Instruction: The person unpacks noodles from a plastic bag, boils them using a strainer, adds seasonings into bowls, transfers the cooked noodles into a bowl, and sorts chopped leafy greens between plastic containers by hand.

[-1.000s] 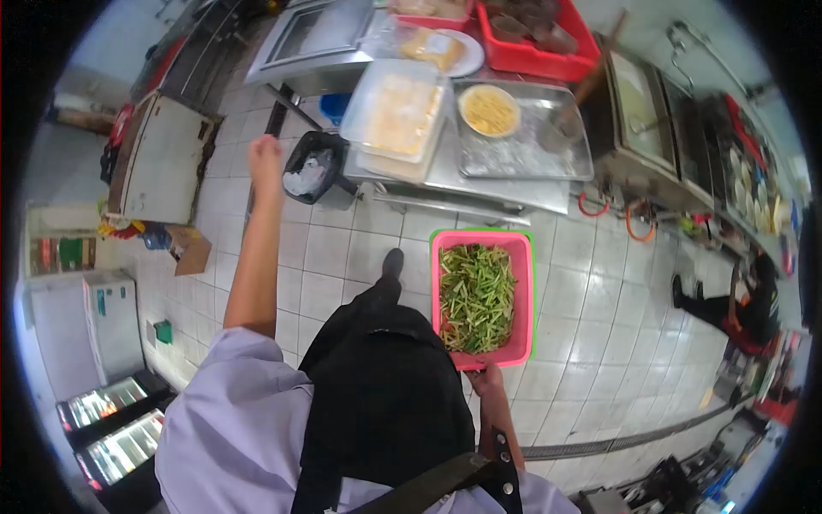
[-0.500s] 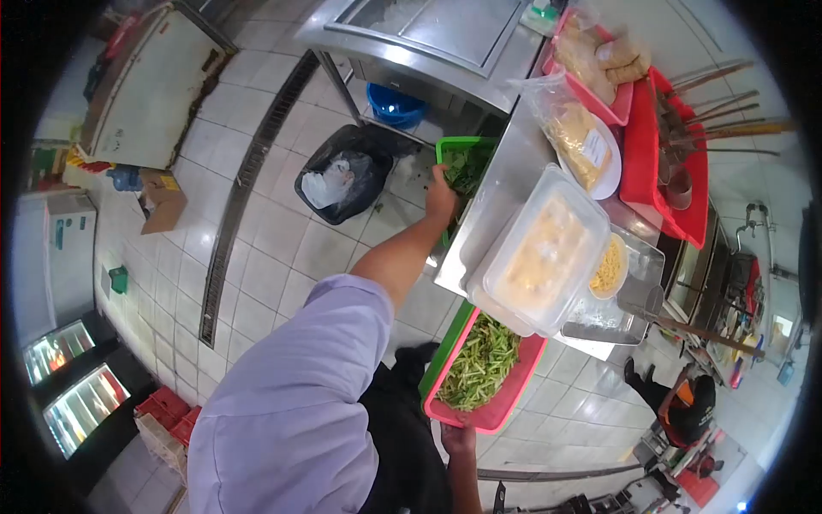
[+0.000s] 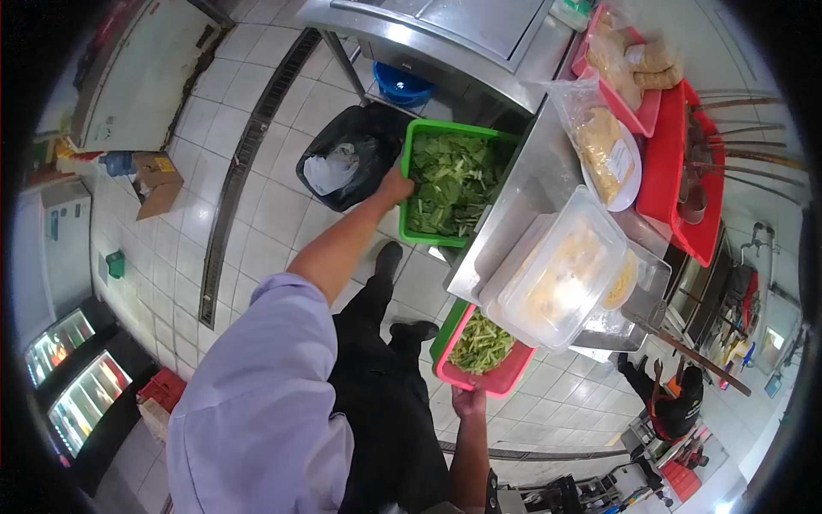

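Observation:
My left hand [image 3: 395,186] grips the near side of a green plastic bin [image 3: 409,224] filled with chopped leafy greens [image 3: 454,184]. This bin stands partly out from under the steel table, and its far end is hidden there. Lower down, my right hand [image 3: 468,401] holds the rim of a pink bin [image 3: 505,377] containing cut green stems [image 3: 481,343]. A green bin side [image 3: 443,344] shows along the pink one. The far part of the pink bin lies beneath the table edge and the plastic tub.
On the steel table [image 3: 492,240] are a lidded tub [image 3: 561,265], a bagged yellow food [image 3: 604,150] on a plate, and a red bin [image 3: 668,180] with long-handled utensils. A black-lined trash bin [image 3: 351,163] stands beside the green bin. Another person [image 3: 676,403] is at the far right.
The green bin of leafy greens has come out from under the table toward the left with my left hand. The pink bin has shifted slightly up, further under the table edge.

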`<state>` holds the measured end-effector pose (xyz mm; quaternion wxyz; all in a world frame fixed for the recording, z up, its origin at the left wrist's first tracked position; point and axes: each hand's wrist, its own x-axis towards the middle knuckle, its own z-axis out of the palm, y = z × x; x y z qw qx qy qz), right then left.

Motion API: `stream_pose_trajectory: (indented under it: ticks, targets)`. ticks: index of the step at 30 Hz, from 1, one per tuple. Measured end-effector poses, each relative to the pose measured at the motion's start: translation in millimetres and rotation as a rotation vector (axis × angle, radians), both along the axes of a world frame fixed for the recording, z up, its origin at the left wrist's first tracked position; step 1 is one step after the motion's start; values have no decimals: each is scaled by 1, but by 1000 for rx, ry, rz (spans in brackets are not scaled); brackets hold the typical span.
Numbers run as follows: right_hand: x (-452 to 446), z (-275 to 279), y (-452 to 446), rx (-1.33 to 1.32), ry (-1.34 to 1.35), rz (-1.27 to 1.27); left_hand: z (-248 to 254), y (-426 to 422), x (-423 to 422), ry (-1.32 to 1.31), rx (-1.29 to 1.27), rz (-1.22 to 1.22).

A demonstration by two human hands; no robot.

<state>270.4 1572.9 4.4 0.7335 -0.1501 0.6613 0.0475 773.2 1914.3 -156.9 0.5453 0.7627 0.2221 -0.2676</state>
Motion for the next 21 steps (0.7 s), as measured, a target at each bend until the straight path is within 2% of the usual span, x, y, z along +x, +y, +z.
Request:
stream_pose_trajectory:
  ticks: [2,3,5,8,10,13,14,17,18,21]
  targets:
    - [6,-14,-1,-12,-9,11,-12,36,-11,21,-58,29]
    - [12,-18,-1,-17,-18,18,-37,52,-19,13,-62,49]
    - [18,-22,-3,5,-72,50,-42,70,-28,-6,-64,110]
    - [39,-15,4,-3,-196,94,-8,82,-43,10,-102,219]
    - [49,-24,-1,-19,-121,111,-9,92,-47,89,-177,278]
    - [62,-31,-6,3,-102,89,-24,120,-65,-20,-281,265]
    - [63,-41,-10,14,-98,62,-40,133,-69,54,-170,242]
    - [72,-58,-10,26,-151,43,-4,170,-99,93,-263,395]
    - [75,-68,-14,20,-173,55,27,177,-104,130,-233,394]
    - [82,-100,-33,31,-152,63,58,211,-135,192,-220,490]
